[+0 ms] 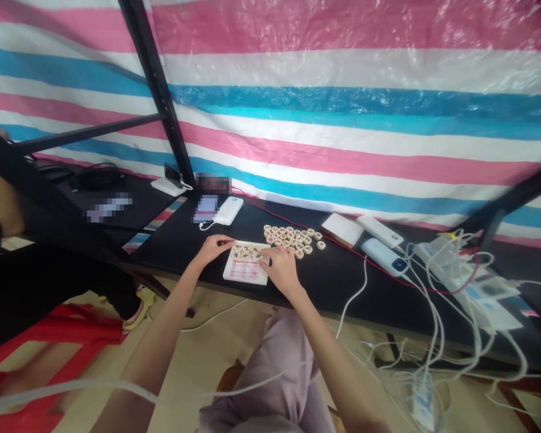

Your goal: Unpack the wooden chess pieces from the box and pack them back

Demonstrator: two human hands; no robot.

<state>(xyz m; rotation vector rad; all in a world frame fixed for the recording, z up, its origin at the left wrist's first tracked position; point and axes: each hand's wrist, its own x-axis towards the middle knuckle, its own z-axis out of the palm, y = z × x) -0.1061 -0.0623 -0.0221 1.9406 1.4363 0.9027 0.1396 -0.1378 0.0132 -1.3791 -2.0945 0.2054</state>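
A white square pad lies near the front edge of the black table, with a pink-red grid drawn on its nearer half. Rows of round Chinese chess pieces with dark characters lie on its farther half. My left hand is closed at the pad's upper left corner, fingertips against its edge. At the right side my right hand pinches a chess piece at the end of the rows, partly hidden by the fingers. Just beyond it, several loose chess pieces are spread on the table.
A white power bank and a phone lie at the back left. To the right are a white box, more power banks and tangled white cables. A red cable crosses the table. Another person's leg and a red stool are at left.
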